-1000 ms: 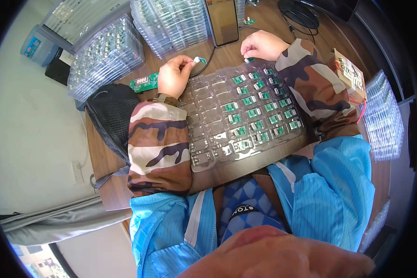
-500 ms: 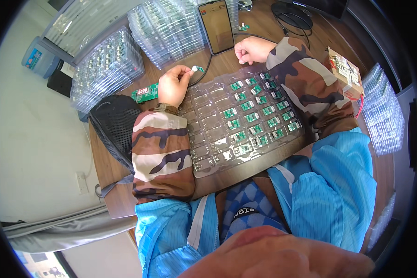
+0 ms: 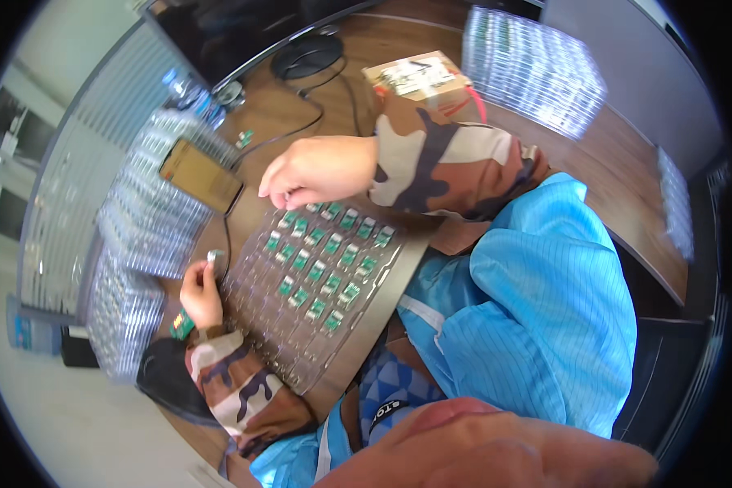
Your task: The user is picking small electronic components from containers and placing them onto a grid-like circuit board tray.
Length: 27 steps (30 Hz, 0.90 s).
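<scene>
Holding a small white-and-green board (image 3: 215,255) at the tips of the left hand (image 3: 202,294), thumb and fingers narrowed on it; too blurred to make out the board's long axis. Just outside the left edge of the clear tray (image 3: 258,302), then, with the pockets off to the right of those fingers. Spread on the worktop (image 3: 415,37), tray long axis slanting from upper right to lower left; towards the upper right, rows of seated green boards (image 3: 301,259), and towards the lower left, clear pockets. Over the tray's far edge, the right hand (image 3: 321,172), reaching in from the right with fingers curled downward, close above the end of the board rows; impossible to tell whether gripping anything there. Nearer to the seated boards with the right hand, nearer to the lower-left pockets with the left. From the right fingers to the held board, a line down and to the left in view, well apart. Between the hands and beyond, a leaning phone (image 3: 199,177), with a black cable (image 3: 227,236) running down past the held board.
</scene>
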### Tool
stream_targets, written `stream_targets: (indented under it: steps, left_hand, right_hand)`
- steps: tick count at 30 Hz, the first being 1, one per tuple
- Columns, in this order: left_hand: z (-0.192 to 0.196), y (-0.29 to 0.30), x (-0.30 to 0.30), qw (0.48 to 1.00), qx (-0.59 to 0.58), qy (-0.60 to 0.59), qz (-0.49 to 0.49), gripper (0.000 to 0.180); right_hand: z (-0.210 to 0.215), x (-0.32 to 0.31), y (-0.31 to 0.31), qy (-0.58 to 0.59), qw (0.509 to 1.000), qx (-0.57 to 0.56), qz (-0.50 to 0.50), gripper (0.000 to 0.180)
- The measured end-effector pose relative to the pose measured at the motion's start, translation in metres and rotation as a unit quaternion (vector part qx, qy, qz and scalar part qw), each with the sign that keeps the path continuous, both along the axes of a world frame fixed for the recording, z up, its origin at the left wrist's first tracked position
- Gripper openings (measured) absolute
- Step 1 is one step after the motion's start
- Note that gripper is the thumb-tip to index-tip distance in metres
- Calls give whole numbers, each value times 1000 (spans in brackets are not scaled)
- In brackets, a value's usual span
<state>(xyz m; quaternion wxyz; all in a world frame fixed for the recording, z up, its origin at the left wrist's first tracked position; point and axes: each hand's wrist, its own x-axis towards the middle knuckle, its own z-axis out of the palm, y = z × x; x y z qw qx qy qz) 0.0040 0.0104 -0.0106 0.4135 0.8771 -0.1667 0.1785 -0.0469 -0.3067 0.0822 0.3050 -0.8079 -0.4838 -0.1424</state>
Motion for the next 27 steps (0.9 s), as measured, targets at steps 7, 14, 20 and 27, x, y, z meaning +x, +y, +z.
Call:
stream_targets:
  steps: [7,14,20,27]
  left_hand:
    - [1,-3,-1,999,-28,12,-24,8]
    - [1,0,-4,999,-24,18,-23,9]
    - [3,-2,-2,999,0,24,-21,7]
    - [3,-2,-7,999,-5,45,-1,7]
  right_hand:
    - [26,-64,-128,-46,949,-62,-305,10]
    - [96,-68,-330,-79,760,-85,-640,13]
    - [64,-76,-425,24,692,-118,-712,16]
    - [36,-62,-445,75,634,-154,-754,14]
